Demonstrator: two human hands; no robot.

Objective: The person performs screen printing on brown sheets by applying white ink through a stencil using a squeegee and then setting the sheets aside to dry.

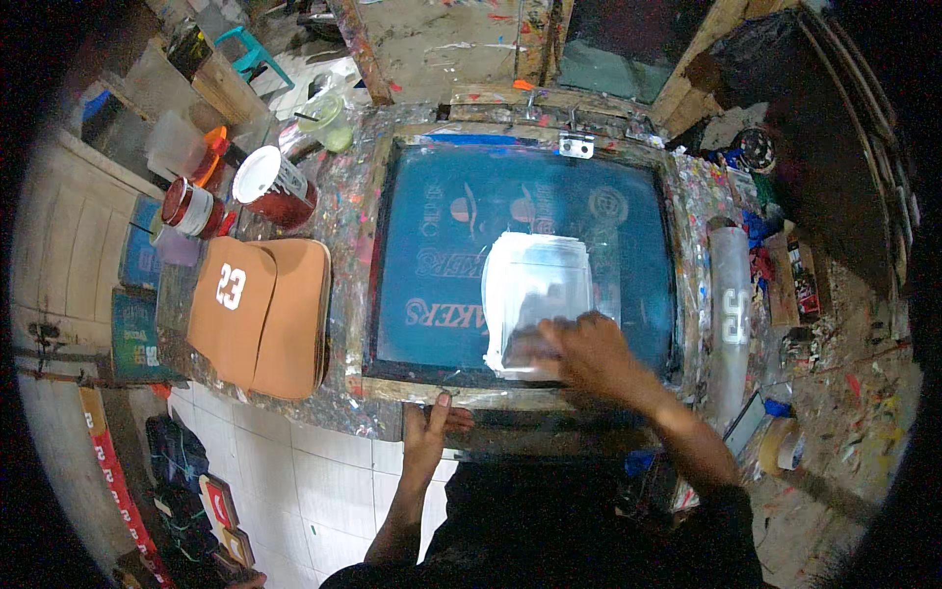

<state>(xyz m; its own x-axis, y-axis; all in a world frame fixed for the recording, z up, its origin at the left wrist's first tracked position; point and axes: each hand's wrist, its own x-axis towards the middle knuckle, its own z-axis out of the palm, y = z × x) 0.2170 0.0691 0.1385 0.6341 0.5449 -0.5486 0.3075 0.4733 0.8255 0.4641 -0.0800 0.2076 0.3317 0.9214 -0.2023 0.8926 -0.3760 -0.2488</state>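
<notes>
A wooden-framed printing screen with teal mesh lies on the worktable, faint mirrored designs showing in the mesh. White ink covers a roughly rectangular patch right of its middle. My right hand is over the lower part of this patch, its fingers closed and smeared by motion. What it grips is too blurred to make out. At the frame's near edge, my left hand grips the wood, thumb on top and fingers lower down. Left of the screen lies a stack of tan-brown cut pieces, the top one printed in white.
Behind the brown pieces stand a white-lidded tub, a red jar and a pale green cup. A metal hinge clamp sits at the screen's far edge. Right of it are a pale printed strip and tape rolls.
</notes>
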